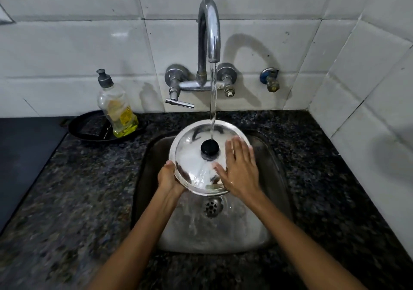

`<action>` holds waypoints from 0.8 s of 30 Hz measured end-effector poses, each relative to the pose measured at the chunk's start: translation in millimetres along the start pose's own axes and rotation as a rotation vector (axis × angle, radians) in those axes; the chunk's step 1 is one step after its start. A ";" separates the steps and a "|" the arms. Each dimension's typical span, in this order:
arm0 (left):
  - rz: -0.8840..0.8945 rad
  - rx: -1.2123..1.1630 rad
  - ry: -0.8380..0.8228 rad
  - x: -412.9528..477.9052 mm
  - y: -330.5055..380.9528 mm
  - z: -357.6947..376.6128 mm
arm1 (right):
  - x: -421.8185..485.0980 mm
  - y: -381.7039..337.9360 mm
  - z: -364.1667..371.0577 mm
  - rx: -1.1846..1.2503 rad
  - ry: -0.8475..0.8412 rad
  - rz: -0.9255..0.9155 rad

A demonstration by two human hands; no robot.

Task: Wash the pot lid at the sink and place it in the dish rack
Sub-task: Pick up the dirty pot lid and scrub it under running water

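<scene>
A shiny steel pot lid [192, 142] with a black knob [209, 147] is held tilted over the steel sink [274, 162], top side up. Water runs from the curved tap [209, 28] onto the lid just behind the knob and spills off its near edge. My left hand [169, 177] grips the lid's lower left rim from beneath. My right hand [240, 169] lies flat on the lid's right side, fingers spread and wet. No dish rack is in view.
A dish soap bottle [116, 106] with yellow liquid stands on a black pan [89, 129] at the back left of the dark granite counter [78, 189]. The drain [212, 207] is below the lid. White tiled walls close off the back and right.
</scene>
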State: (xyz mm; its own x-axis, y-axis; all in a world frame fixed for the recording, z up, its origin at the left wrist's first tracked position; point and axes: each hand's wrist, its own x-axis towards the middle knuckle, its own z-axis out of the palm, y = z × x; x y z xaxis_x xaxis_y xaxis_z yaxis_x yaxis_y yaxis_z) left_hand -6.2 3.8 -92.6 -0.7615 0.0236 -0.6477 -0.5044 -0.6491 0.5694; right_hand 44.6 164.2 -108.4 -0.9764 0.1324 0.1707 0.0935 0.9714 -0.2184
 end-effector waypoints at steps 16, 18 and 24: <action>-0.159 0.128 0.066 14.9 13.4 -2.4 | -8.3 6.7 -42.6 -0.070 0.143 -0.408; -0.175 0.219 -0.002 8.8 20.8 7.6 | 7.5 7.0 -48.0 0.221 0.031 -0.133; 0.031 0.910 -0.255 -14.3 44.5 52.6 | 54.3 -18.0 -46.9 0.577 -0.179 0.108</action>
State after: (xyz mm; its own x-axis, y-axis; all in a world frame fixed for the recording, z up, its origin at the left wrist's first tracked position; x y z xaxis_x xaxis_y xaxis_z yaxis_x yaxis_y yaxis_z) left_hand -39.2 14.6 -31.4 -0.7915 0.2517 -0.5570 -0.5244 0.1884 0.8304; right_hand -0.9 163.2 -50.2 -0.9895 0.1402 -0.0342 0.1218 0.6842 -0.7191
